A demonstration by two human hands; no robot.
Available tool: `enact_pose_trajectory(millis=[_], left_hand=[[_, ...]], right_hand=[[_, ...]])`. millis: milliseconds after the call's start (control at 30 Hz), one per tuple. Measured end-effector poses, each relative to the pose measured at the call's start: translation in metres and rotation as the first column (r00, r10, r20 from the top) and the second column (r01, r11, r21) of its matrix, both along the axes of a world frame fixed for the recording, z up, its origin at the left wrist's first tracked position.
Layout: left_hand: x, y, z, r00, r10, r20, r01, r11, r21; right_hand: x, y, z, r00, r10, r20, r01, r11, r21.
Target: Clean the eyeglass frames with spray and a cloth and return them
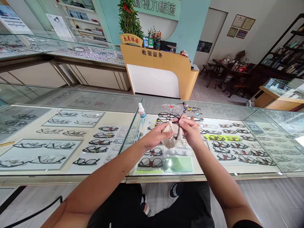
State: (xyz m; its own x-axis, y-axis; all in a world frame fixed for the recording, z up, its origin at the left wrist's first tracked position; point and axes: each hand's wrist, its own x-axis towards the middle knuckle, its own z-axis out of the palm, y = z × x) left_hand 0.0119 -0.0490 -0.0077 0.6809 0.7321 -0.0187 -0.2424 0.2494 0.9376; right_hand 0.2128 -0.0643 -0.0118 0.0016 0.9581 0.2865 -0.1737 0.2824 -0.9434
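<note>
Glasses [179, 119] held up at centre of frame, over the glass counter [166, 179], one dark rim pointing up. Right hand [192, 130] pinches them near the middle between thumb and fingers, presumably to steady them. Left hand [154, 136] grips a pale cloth [169, 143], bunched against their lower part; judged to keep bare fingertips off the lens. Bottle [142, 111] stands upright, just left of the hands, within easy reach. Display frames [150, 162] lie in spaced rows, probably so each can be viewed through the glass. Obscured: the lower lens, behind cloth and fingers; some left fingertips, in the cloth folds; part of the rows, behind hands and forearms. Thin rims and temples hard to separate at this scale. Bottle label too small to read. Cannot tell whether the green pad [179, 164] lies on or under the glass. Left upper arm cut off at bottom edge.
</note>
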Motion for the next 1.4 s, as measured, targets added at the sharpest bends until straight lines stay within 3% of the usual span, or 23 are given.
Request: enact_pose_trajectory(millis=[167, 400, 700, 933, 1200, 1400], left_hand=[[0.006, 0.0, -0.002, 1.0, 0.028, -0.001, -0.028, 0.999, 0.037], [0.013, -0.003, -0.011, 0.981, 0.192, -0.031, -0.192, 0.981, -0.03], [0.011, -0.004, -0.007, 0.997, 0.072, 0.009, -0.072, 0.997, 0.012], [0.003, -0.002, -0.001, 0.999, -0.044, 0.023, 0.043, 0.999, 0.024], [0.011, -0.006, 0.002, 0.994, 0.108, -0.005, -0.108, 0.994, 0.025], [0.013, -0.008, 0.001, 0.98, 0.201, 0.006, -0.201, 0.98, 0.003]], right_hand=[[-0.004, -0.001, 0.0, 0.998, 0.011, 0.069, -0.014, 0.999, 0.041], [-0.008, -0.01, 0.01, 0.972, -0.003, 0.234, -0.041, 0.982, 0.182], [0.0, -0.007, 0.007, 0.984, -0.04, 0.171, 0.019, 0.992, 0.121], [0.002, -0.003, 0.003, 0.999, 0.027, 0.045, -0.027, 1.0, -0.016], [-0.002, -0.002, -0.003, 0.996, 0.025, 0.082, -0.029, 0.999, 0.038], [-0.009, -0.007, 0.002, 0.988, 0.023, 0.152, -0.04, 0.994, 0.106]])
